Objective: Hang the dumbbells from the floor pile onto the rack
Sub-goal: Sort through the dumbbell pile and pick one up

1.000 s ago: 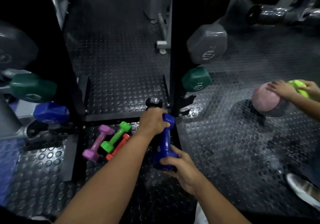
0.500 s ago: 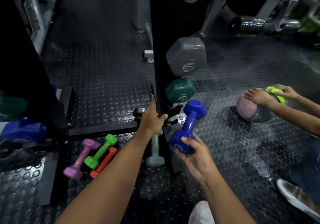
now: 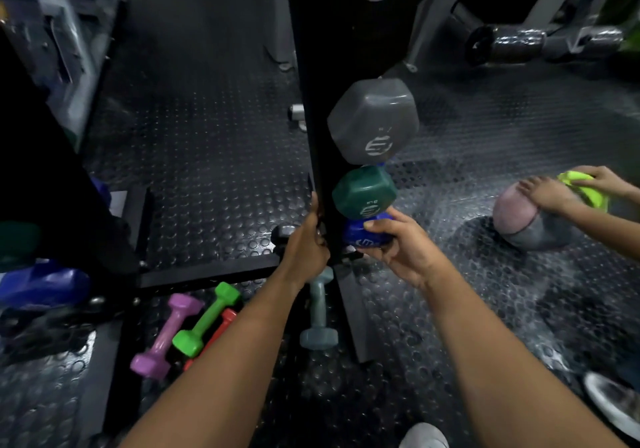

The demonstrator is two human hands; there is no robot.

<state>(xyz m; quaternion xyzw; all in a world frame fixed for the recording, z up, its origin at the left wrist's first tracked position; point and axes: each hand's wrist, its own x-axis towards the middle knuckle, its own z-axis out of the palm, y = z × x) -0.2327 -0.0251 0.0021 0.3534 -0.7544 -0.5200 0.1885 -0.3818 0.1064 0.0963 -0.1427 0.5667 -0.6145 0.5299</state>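
Since half a second ago your right hand has carried the blue dumbbell up from beside the post to the rack, and it now sits directly under the green dumbbell, touching or nearly touching it. You hold the near blue head with your fingers curled over its top and your thumb beneath; the far head shows as a sliver of blue behind the green one. Whether the handle already rests on a peg is hidden by your hand and the post.

Your left hand is wrapped around the black upright's left edge at the same height, thumb pointing up along the post, much where it was before.

Above the green dumbbell hangs the grey dumbbell, the largest on this side, its end face turned toward you.

On the studded rubber floor the pile remains: a purple dumbbell, a lime dumbbell just beside it, and a red dumbbell partly tucked under the lime one. A pale grey-blue dumbbell lies by the rack's base, its far head covered by your left wrist.

At the far left, a second blue dumbbell head appears, blurred, on the rack's other side.

To the right, another person's hands rest on a pink and grey ball and a yellow-green object. White shoes show at the lower right edge.
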